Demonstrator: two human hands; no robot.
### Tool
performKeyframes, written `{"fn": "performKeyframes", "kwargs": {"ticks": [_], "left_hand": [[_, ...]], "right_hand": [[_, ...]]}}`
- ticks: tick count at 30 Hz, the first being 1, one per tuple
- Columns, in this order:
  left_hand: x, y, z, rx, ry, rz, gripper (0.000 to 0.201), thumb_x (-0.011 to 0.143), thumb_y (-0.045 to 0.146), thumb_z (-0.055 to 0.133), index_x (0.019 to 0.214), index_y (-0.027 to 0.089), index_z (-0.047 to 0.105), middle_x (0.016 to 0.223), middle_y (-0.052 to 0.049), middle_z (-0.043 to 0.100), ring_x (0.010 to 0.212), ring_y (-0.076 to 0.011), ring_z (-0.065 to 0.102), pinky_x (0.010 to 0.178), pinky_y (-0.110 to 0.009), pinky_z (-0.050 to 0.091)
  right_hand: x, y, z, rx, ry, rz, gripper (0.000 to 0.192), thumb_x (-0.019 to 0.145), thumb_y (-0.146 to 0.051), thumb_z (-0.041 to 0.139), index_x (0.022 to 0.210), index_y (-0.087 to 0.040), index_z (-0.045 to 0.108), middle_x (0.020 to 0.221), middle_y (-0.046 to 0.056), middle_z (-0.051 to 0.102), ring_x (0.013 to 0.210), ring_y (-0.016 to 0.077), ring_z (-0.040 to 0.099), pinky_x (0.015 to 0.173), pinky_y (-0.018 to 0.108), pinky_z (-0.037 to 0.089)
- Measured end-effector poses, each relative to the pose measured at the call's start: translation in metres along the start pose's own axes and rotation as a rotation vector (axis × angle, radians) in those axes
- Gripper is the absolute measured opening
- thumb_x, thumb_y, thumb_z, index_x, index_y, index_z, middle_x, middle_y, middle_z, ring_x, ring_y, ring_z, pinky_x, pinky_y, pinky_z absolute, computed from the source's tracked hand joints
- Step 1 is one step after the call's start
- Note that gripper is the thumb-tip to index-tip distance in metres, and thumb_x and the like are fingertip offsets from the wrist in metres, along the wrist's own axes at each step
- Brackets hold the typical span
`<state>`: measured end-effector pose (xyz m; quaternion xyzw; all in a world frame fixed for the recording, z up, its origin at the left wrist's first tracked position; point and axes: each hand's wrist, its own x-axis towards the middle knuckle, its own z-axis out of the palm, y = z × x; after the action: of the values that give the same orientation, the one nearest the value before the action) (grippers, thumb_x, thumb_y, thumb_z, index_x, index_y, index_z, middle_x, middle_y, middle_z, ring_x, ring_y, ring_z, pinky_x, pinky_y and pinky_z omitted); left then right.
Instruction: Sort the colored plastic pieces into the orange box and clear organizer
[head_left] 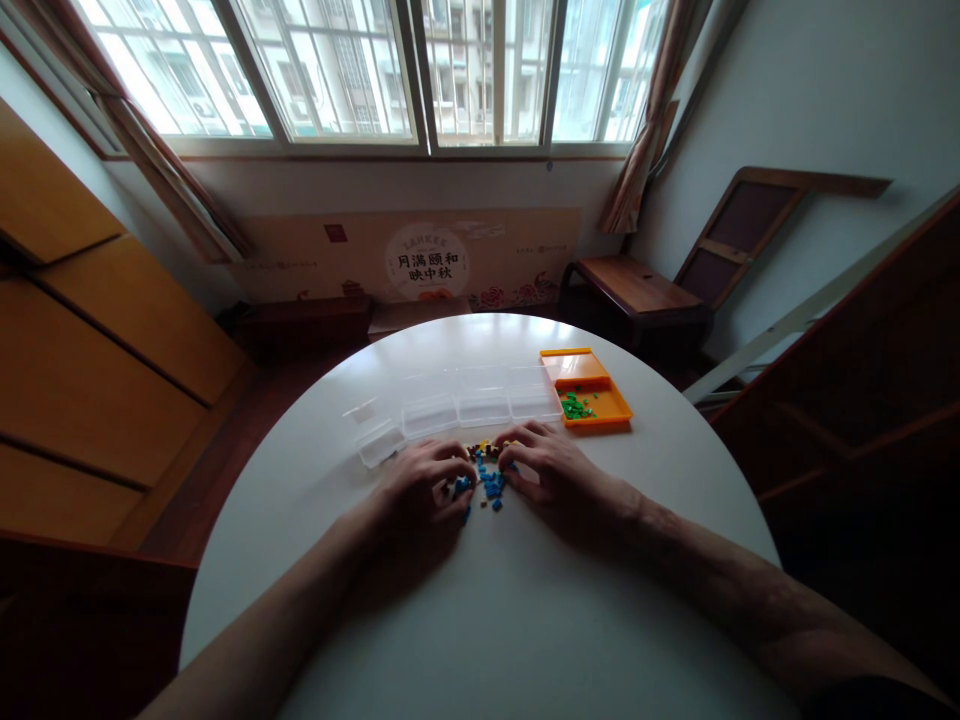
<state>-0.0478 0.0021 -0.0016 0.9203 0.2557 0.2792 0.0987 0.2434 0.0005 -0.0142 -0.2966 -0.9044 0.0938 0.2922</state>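
Observation:
A small heap of toy building bricks lies on the white round table [465, 620], with blue bricks [491, 484] at the front and yellow and dark brown ones [484, 449] behind. My left hand [424, 480] curls at the heap's left side, its fingers and thumb closed around a few blue bricks. On the right side, my right hand [551, 465] rests with bent, spread fingers touching the edge of the pile; I make out nothing held in it. Both hands partly hide the bricks.
Behind the hands stands a row of clear plastic boxes [484, 408], with a small clear box [380, 443] at its left end. An orange case [619, 408] on the right holds green bricks [576, 408]. Beyond the table stands a wooden chair [637, 285].

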Motion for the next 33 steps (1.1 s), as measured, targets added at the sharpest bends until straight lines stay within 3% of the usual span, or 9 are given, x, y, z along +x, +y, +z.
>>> {"fn": "performKeyframes", "kwargs": {"ticks": [6, 12, 22, 33], "left_hand": [[-0.0055, -0.0076, 0.0053, -0.014, -0.013, -0.039, 0.013, 0.098, 0.022, 0.073, 0.106, 0.028, 0.081, 0.106, -0.004, 0.079, 0.09, -0.0186, 0.072, 0.083, -0.032, 0.057], [0.0, -0.0015, 0.0016, -0.012, 0.022, -0.045, 0.013, 0.099, 0.019, 0.068, 0.094, 0.025, 0.079, 0.097, -0.003, 0.077, 0.084, -0.0169, 0.072, 0.08, -0.031, 0.056], [-0.0032, -0.0029, 0.0027, -0.003, 0.0, -0.044, 0.004, 0.098, 0.029, 0.077, 0.098, 0.027, 0.08, 0.101, -0.003, 0.078, 0.087, -0.0188, 0.073, 0.083, -0.032, 0.056], [-0.0044, -0.0026, 0.003, -0.048, -0.023, -0.058, 0.005, 0.098, 0.025, 0.074, 0.099, 0.025, 0.079, 0.1, -0.004, 0.077, 0.085, -0.0181, 0.07, 0.08, -0.032, 0.055]], "right_hand": [[0.0011, -0.005, -0.0039, 0.018, 0.001, 0.015, 0.007, 0.102, -0.02, 0.073, 0.106, -0.025, 0.072, 0.133, 0.006, 0.076, 0.123, 0.0266, 0.067, 0.11, 0.048, 0.054], [-0.001, -0.0015, -0.003, 0.001, -0.012, -0.001, 0.004, 0.106, -0.026, 0.073, 0.109, -0.024, 0.072, 0.135, 0.007, 0.076, 0.124, 0.0268, 0.066, 0.112, 0.049, 0.052], [-0.0022, 0.0033, -0.0022, 0.014, 0.006, 0.003, 0.008, 0.102, -0.022, 0.077, 0.109, -0.026, 0.075, 0.136, 0.007, 0.075, 0.124, 0.0261, 0.068, 0.112, 0.049, 0.053], [0.0008, 0.0024, 0.0008, 0.002, 0.035, -0.048, 0.008, 0.111, -0.023, 0.065, 0.106, -0.024, 0.071, 0.13, 0.007, 0.078, 0.116, 0.0243, 0.068, 0.109, 0.044, 0.051]]}}
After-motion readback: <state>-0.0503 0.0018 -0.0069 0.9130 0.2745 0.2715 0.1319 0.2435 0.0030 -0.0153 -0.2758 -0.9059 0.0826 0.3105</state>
